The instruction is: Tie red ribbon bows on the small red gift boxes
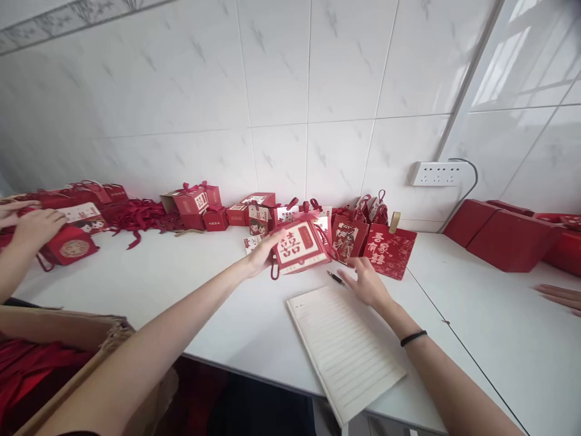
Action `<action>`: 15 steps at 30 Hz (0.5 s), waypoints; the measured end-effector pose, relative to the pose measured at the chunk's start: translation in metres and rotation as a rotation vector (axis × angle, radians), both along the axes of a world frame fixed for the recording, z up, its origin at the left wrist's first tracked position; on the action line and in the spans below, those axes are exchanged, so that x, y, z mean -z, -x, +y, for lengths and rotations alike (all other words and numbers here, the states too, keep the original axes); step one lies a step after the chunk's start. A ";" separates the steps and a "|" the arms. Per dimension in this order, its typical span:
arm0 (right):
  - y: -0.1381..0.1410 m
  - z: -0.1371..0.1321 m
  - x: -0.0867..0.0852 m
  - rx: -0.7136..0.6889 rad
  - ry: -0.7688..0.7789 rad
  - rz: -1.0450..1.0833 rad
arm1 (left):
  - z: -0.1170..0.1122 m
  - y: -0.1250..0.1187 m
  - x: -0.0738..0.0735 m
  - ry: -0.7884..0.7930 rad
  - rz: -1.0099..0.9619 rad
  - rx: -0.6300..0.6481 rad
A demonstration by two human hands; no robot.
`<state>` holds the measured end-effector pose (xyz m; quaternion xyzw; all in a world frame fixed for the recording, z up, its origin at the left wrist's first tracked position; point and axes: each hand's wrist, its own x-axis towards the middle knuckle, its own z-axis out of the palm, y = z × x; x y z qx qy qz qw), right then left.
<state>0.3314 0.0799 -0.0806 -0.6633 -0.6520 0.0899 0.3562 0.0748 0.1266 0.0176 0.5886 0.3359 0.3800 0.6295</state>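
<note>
In the head view my left hand (264, 251) grips a red and cream gift box (297, 245) by its left side. The box is tilted, with a pink ribbon on top and a dark red cord loop below. Its fingers are partly hidden. My right hand (367, 282), with a black band at the wrist, is open, thumb and fingers apart, just right of a black pen (336, 278). An open lined notebook (345, 345) lies below the pen. Behind my right hand stands a red gift bag (389, 251) with white characters and a gold tab.
Red boxes (193, 203) and a pile of red ribbons (145, 215) line the wall. At left another person's hands (39, 227) hold a red box (70, 245); a cardboard box (59, 324) contains red ribbon. Another hand (560, 297) rests at right near large red boxes (512, 233).
</note>
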 end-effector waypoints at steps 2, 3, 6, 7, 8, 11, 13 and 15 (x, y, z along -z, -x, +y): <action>0.001 0.001 0.007 -0.001 0.059 -0.065 | -0.007 0.014 -0.018 0.140 -0.040 -0.025; 0.001 0.000 0.010 -0.004 0.089 -0.098 | -0.012 0.022 -0.026 0.189 -0.041 -0.049; 0.003 0.001 0.015 -0.022 0.149 -0.173 | -0.031 0.052 -0.046 0.286 -0.027 -0.156; 0.003 0.001 0.015 -0.030 0.157 -0.190 | -0.038 0.062 -0.050 0.309 -0.035 -0.203; 0.003 0.002 0.015 -0.037 0.162 -0.203 | -0.045 0.073 -0.053 0.322 -0.051 -0.253; 0.000 0.004 0.015 -0.045 0.162 -0.218 | -0.070 0.105 -0.056 0.335 -0.090 -0.399; -0.001 0.004 0.015 -0.046 0.158 -0.211 | -0.090 0.124 -0.055 0.339 -0.098 -0.491; 0.000 0.003 0.016 -0.065 0.097 -0.159 | -0.112 0.144 -0.052 0.328 -0.103 -0.571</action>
